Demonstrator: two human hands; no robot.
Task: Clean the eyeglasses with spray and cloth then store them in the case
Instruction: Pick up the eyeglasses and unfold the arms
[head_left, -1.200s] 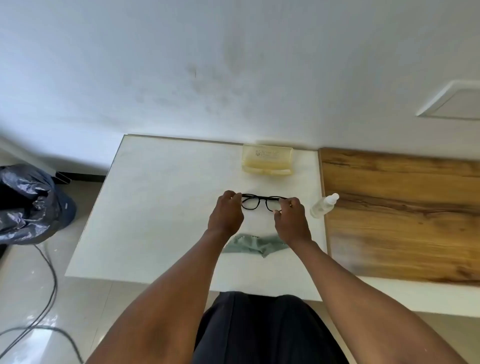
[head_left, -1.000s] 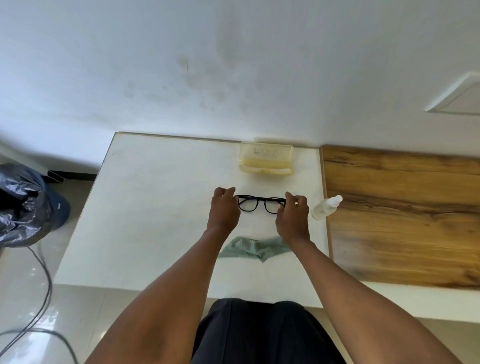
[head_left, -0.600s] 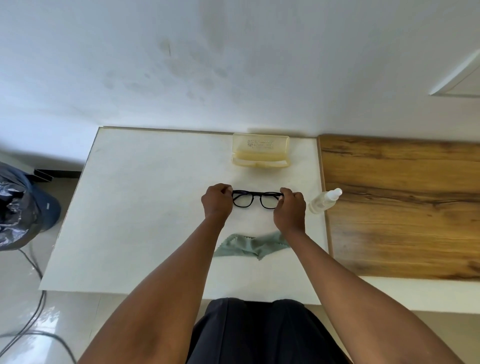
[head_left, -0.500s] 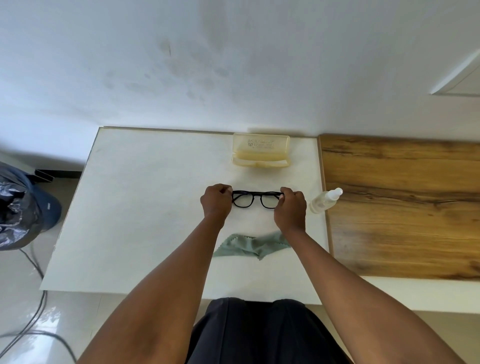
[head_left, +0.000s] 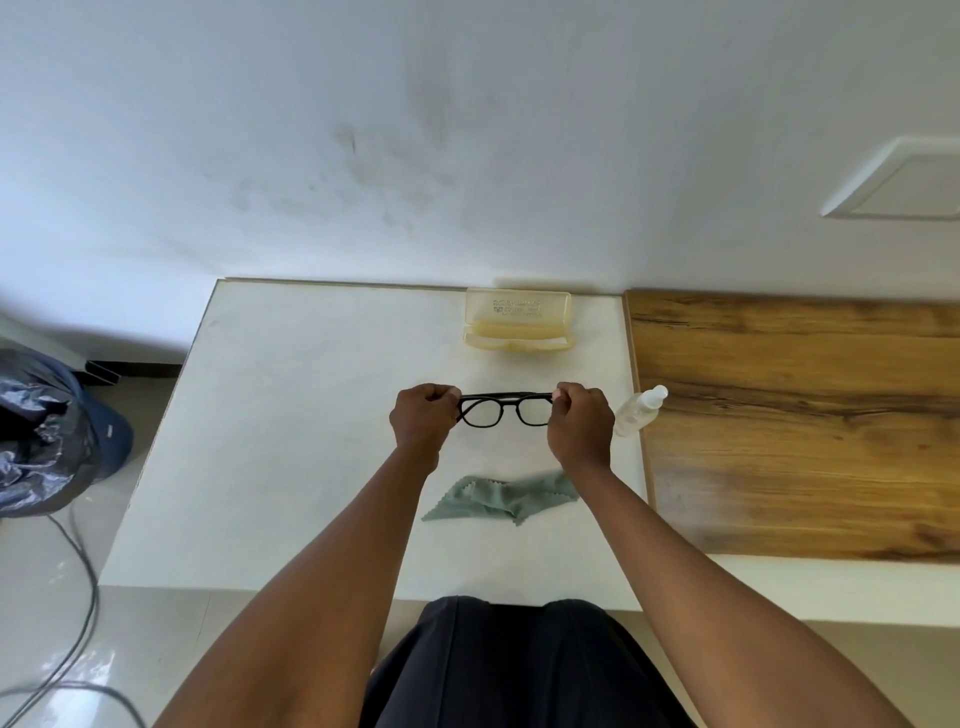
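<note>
Black-framed eyeglasses (head_left: 503, 409) are held above the white table (head_left: 291, 426), lenses facing me. My left hand (head_left: 422, 422) pinches the frame's left end and my right hand (head_left: 581, 422) pinches its right end. A crumpled grey-green cloth (head_left: 498, 496) lies on the table just below my hands. A small clear spray bottle (head_left: 638, 410) lies tilted to the right of my right hand. The pale yellow translucent case (head_left: 518, 321) stands open at the table's far edge by the wall.
A wooden board (head_left: 800, 415) covers the table's right part. A white wall rises directly behind the table. On the floor at left sit a dark bin with a black bag (head_left: 47, 431) and loose cables (head_left: 78, 623).
Both hands closed on the ends of the eyeglasses and raised them slightly off the table. The cloth, bottle and case stayed where they were.
</note>
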